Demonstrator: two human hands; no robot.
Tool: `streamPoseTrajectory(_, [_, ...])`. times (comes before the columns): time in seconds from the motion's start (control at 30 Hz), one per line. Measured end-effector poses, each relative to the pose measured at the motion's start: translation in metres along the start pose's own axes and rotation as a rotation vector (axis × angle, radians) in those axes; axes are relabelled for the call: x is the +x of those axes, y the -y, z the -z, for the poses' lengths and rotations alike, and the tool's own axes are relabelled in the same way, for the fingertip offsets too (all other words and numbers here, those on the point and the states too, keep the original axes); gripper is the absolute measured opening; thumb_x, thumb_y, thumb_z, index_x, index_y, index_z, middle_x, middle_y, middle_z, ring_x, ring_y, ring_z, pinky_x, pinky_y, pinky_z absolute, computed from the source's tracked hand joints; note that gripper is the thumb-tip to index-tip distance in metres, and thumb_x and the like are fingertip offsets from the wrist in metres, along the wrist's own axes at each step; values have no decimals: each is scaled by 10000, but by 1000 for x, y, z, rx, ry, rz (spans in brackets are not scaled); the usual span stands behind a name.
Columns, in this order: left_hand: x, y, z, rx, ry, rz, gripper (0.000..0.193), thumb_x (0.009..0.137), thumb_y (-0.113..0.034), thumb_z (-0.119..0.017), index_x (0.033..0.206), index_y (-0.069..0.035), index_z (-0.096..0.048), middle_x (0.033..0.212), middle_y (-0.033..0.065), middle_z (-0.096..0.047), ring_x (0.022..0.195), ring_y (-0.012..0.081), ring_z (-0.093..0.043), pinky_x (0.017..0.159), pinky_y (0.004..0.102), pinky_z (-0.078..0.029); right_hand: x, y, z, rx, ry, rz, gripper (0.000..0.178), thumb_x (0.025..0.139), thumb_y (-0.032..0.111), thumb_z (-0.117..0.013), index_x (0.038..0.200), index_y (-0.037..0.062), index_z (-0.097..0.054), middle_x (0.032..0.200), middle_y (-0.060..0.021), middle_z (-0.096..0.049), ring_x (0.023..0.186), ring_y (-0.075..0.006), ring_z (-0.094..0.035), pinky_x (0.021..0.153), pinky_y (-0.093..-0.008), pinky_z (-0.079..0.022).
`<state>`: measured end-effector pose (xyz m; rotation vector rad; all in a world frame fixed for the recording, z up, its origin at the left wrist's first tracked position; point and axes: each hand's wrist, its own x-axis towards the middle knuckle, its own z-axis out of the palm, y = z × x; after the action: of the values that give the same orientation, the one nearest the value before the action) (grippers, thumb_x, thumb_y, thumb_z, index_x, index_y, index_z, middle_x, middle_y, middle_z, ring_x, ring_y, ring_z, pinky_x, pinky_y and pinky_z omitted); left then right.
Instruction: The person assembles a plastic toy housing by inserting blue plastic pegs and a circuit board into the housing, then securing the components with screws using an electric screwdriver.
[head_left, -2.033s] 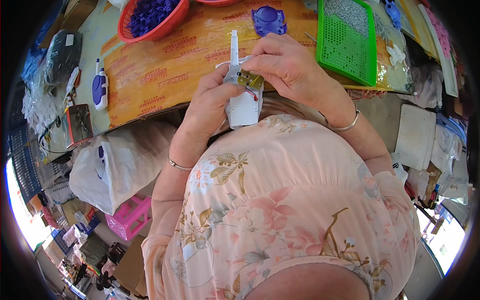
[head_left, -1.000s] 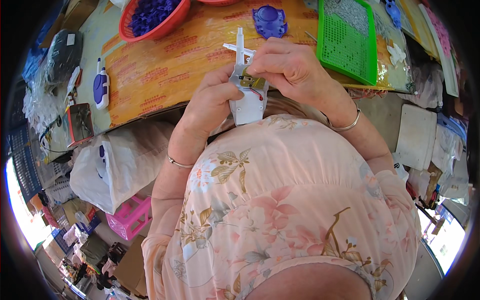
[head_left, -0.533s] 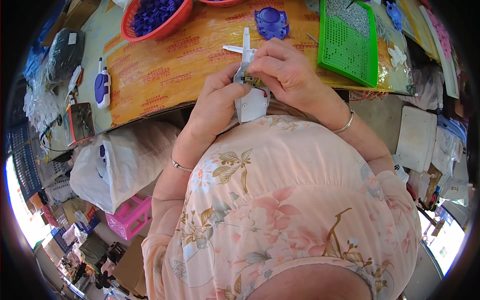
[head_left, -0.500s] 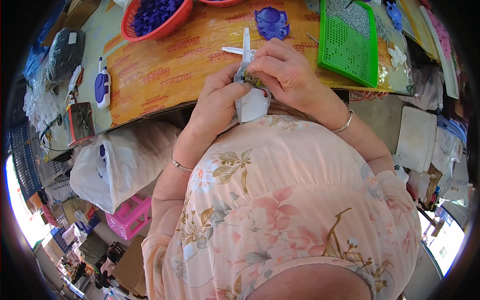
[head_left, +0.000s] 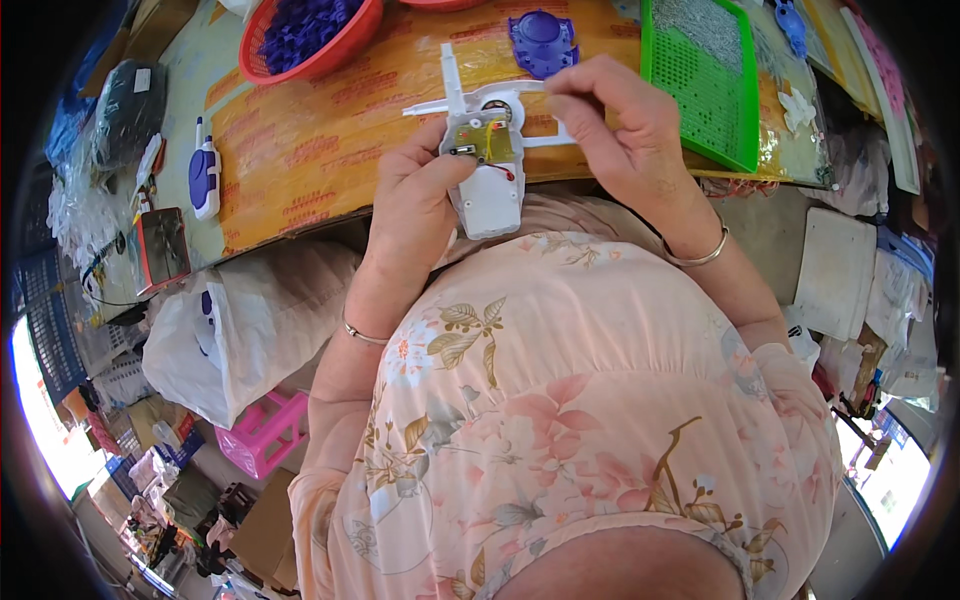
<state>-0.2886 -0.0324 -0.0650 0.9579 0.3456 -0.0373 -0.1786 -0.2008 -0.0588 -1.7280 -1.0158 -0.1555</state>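
Note:
My left hand (head_left: 415, 190) is closed around the left side of a white plastic housing (head_left: 490, 205), its thumb near the circuit board. The yellowish-green circuit board (head_left: 487, 138) lies inside, with short thin wires, one red. Above the board sits a dark round part (head_left: 497, 105). Slim white arms stick out from the housing's far end and both sides. At the right, my right hand (head_left: 632, 135) has thumb and forefinger pinched at the housing's white side arm, covering its corner. A purple plastic shell (head_left: 543, 44) lies just beyond on the table.
A red basket (head_left: 345, 58) of purple parts stands at the far left. To the right is a green perforated tray (head_left: 700, 110) with small silvery pieces. A purple-and-white device (head_left: 204, 180) and a dark phone-like object (head_left: 163, 247) lie left on the tape-covered table (head_left: 310, 150).
The housing has shifted slightly left with my left hand, and its board now shows clearly. My right hand has drawn away from the board to the right, toward the side arm.

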Motion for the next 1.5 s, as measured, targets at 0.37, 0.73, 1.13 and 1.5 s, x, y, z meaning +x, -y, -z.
streamPoseTrajectory(0.37, [0, 3, 0, 28, 22, -71, 357, 796, 42, -486, 1144, 78, -557, 993, 107, -654, 838, 128, -636, 749, 243, -507, -10, -1, -19, 65, 119, -94, 143, 782, 38, -661, 913, 16, -609, 801, -121, -602, 678, -270, -585, 606, -326, -467])
streamPoseTrajectory(0.73, [-9, -14, -5, 185, 2, -5, 394, 786, 30, -483, 1169, 55, -572, 953, 70, -659, 785, 93, -625, 698, 228, -506, -5, 0, -13, 90, 266, -195, 296, 737, -41, -583, 1027, 18, -582, 848, -126, -600, 722, -294, -582, 614, -362, -458])
streamPoseTrajectory(1.13, [-6, -23, 2, 257, 54, 27, 450, 755, 37, -467, 1194, 54, -565, 998, 90, -653, 850, 129, -626, 758, 252, -501, -6, 6, -16, -95, 152, -3, 374, 748, 11, -625, 1115, 63, -575, 895, -88, -650, 771, -270, -646, 624, -334, -514])
streamPoseTrajectory(1.5, [-11, -21, -2, 415, -1, -30, 398, 773, 33, -494, 1157, 34, -597, 907, 49, -653, 758, 81, -595, 660, 214, -474, 8, -1, -16, -423, 191, 392, 183, 748, 83, -595, 931, 87, -592, 823, -49, -590, 764, -235, -620, 612, -344, -510])
